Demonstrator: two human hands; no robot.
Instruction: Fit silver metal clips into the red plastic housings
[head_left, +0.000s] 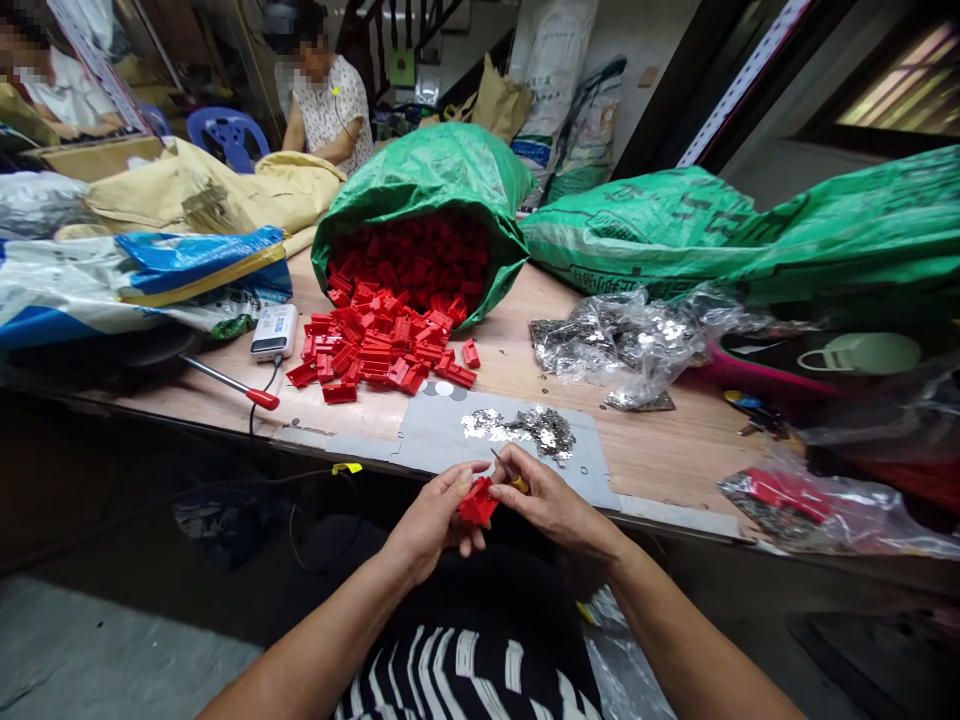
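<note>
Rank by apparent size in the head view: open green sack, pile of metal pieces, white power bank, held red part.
1. Open green sack
2. Pile of metal pieces
3. White power bank and held red part: too alike to rank; the latter is nearer the camera and partly covered.

No wording can be read with certainty. Dark Chinese characters run along the lower side of the green woven sack [645,225] at right, with larger dark marks above, distorted by folds. The upright white sack [559,70] at the far side bears rows of characters, too small to decipher. At left, the power bank [274,328] carries blurred blue print; the blue-and-white sack [206,262] shows small, illegible dark characters.
</note>
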